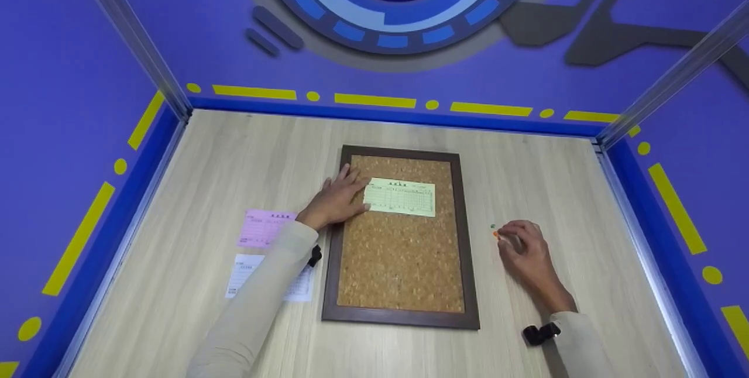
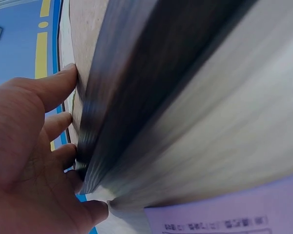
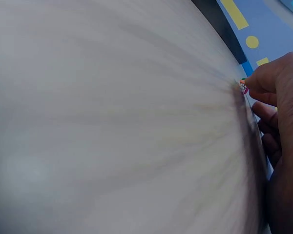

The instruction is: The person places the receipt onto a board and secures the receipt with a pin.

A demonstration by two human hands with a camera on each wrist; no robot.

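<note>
A cork board (image 1: 404,267) with a dark brown frame lies on the table. On its upper part is a light green printed slip (image 1: 404,198). My left hand (image 1: 336,199) rests across the board's left frame with fingers spread, thumb and fingertips at the slip's left edge. The left wrist view shows the left hand (image 2: 36,161) reaching over the dark frame (image 2: 122,87). To the right of the board, thumb and index finger of my right hand (image 1: 526,246) come together at tiny coloured pieces (image 3: 243,85), one orange, one green. Whether they pinch one is too small to tell.
A pink printed slip (image 1: 263,229) and a white one (image 1: 243,270) lie left of the board, partly under the left forearm. Blue-purple walls (image 1: 409,85) with yellow markings enclose the pale wooden table (image 1: 251,150) at the back and both sides.
</note>
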